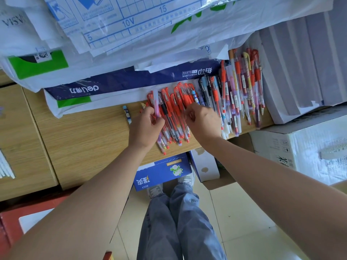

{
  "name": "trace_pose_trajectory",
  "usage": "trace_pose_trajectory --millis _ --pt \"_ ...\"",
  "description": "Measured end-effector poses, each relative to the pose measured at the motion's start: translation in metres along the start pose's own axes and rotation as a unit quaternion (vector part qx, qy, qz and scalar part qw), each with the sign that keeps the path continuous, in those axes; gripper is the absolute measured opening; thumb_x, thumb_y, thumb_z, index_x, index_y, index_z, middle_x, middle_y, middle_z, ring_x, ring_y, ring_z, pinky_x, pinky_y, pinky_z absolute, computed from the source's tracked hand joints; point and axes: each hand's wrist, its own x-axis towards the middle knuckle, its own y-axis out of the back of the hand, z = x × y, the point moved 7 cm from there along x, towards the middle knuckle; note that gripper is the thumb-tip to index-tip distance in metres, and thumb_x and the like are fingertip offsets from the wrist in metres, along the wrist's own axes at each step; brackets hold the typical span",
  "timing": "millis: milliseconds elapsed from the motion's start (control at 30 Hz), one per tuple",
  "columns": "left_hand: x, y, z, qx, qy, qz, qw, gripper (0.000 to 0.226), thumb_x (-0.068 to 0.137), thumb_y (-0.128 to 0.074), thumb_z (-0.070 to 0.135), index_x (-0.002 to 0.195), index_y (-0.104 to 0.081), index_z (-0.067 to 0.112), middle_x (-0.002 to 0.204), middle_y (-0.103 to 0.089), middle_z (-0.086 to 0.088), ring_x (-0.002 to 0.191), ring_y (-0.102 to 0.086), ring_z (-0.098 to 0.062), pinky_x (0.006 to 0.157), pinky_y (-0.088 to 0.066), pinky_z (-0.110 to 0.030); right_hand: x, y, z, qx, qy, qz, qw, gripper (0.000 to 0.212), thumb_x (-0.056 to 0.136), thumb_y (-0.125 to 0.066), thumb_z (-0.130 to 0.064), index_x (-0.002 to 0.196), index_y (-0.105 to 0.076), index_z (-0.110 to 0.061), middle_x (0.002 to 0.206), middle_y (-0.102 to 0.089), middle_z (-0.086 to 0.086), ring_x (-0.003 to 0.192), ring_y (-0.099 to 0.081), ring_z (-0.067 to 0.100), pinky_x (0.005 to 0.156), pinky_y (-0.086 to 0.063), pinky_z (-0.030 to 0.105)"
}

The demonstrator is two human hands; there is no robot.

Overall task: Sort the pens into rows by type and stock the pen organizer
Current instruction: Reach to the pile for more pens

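Red-capped clear plastic pens (174,113) in row on pale wooden counter (84,132), just before dark-blue paper ream (116,83). Our left hand (146,124) pinches lilac pen (156,104); right hand (203,121) curled over row, grip we cannot tell. We judge: tips at counter edge, nudge rolls pens off. Right of ream, unsorted pen heap (242,87) crowds row; white plastic bags (131,44) sag over ream.

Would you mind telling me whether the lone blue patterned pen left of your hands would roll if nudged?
Likely yes: the patterned pen looks round and lies alone on the smooth wooden table, with nothing beside it to stop it. It appears slim and rigid, so it is probably light and easy to pinch up.
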Motion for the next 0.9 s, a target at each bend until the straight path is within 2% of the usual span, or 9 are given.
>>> trace_pose_trajectory --millis 167,300,400,467,533,633,700,800,900 --pt "-0.005 0.010 -0.019 -0.011 0.031 0.017 0.999 0.008 0.092 -0.055 0.019 0.087 -0.055 0.013 0.068 -0.056 0.004 0.058 -0.050 -0.012 0.051 -0.034 -0.023 -0.001 -0.002 -0.002 -0.069 0.004 -0.011 0.998 0.016 0.090 -0.062 -0.033 0.096 -0.062 -0.018 0.074 -0.065 0.001 0.063 -0.060 0.023 0.053 -0.036 0.024" --pt "-0.007 0.012 -0.026 0.003 0.036 0.021 0.999 0.013 0.093 -0.054 0.018 0.085 -0.054 0.008 0.064 -0.054 0.001 0.055 -0.048 -0.015 0.049 -0.032 -0.025 -0.002 -0.008 -0.011 -0.124 0.018 -0.061 0.990 0.027 0.091 -0.061 -0.038 0.105 -0.059 -0.015 0.081 -0.066 0.005 0.072 -0.063 0.026 0.060 -0.046 0.028" --pt "-0.008 0.013 -0.030 0.004 0.047 0.015 0.999 0.016 0.093 -0.053 0.020 0.085 -0.054 0.006 0.063 -0.051 0.001 0.055 -0.046 -0.016 0.049 -0.031 -0.027 0.006 -0.010 -0.014 -0.142 0.006 -0.090 0.986 0.030 0.090 -0.058 -0.041 0.095 -0.059 -0.011 0.078 -0.060 0.004 0.069 -0.058 0.023 0.059 -0.049 0.029" --pt "-0.008 0.014 -0.034 -0.004 0.056 0.012 0.998 0.017 0.094 -0.052 0.020 0.086 -0.055 0.006 0.062 -0.049 0.001 0.054 -0.044 -0.015 0.049 -0.030 -0.027 0.012 -0.009 -0.010 -0.087 -0.023 -0.091 0.992 0.032 0.086 -0.059 -0.039 0.084 -0.058 -0.008 0.070 -0.058 0.003 0.062 -0.056 0.021 0.054 -0.049 0.029" --pt "-0.010 0.017 -0.039 -0.012 0.069 0.012 0.998 0.018 0.094 -0.051 0.021 0.087 -0.056 0.005 0.064 -0.051 -0.002 0.054 -0.045 -0.017 0.050 -0.032 -0.028 0.013 -0.006 -0.004 0.012 -0.043 -0.074 0.996 0.026 0.081 -0.060 -0.032 0.077 -0.058 -0.006 0.063 -0.056 0.004 0.055 -0.052 0.019 0.052 -0.048 0.029" --pt "-0.013 0.020 -0.045 -0.022 0.086 0.015 0.996 0.022 0.094 -0.050 0.022 0.090 -0.057 0.003 0.075 -0.061 -0.013 0.064 -0.054 -0.027 0.057 -0.039 -0.034 0.004 0.000 -0.007 0.118 -0.025 -0.090 0.989 0.019 0.082 -0.060 -0.020 0.073 -0.053 -0.005 0.057 -0.047 0.004 0.051 -0.041 0.016 0.050 -0.040 0.027" --pt "-0.014 0.019 -0.046 -0.028 0.098 0.006 0.995 0.023 0.094 -0.049 0.022 0.092 -0.058 0.002 0.081 -0.064 -0.016 0.066 -0.055 -0.027 0.058 -0.040 -0.034 -0.004 -0.002 -0.013 0.148 -0.008 -0.129 0.980 0.016 0.083 -0.060 -0.016 0.074 -0.051 -0.006 0.058 -0.045 0.001 0.051 -0.037 0.012 0.050 -0.036 0.024" --pt "-0.017 0.018 -0.047 -0.049 0.101 -0.018 0.994 0.025 0.095 -0.047 0.023 0.092 -0.057 0.000 0.085 -0.065 -0.021 0.066 -0.057 -0.032 0.064 -0.048 -0.041 -0.015 -0.010 -0.028 0.165 0.021 -0.175 0.970 0.011 0.082 -0.061 -0.010 0.077 -0.052 -0.008 0.064 -0.053 0.006 0.054 -0.045 0.013 0.051 -0.038 0.020" --pt "-0.023 0.025 -0.054 -0.093 0.108 -0.026 0.989 0.023 0.096 -0.046 0.022 0.091 -0.057 0.003 0.078 -0.064 -0.013 0.077 -0.064 -0.037 0.073 -0.054 -0.050 -0.021 -0.017 -0.040 0.168 0.032 -0.192 0.966 0.009 0.081 -0.062 -0.008 0.090 -0.058 -0.008 0.067 -0.061 0.014 0.055 -0.050 0.017 0.052 -0.043 0.022"
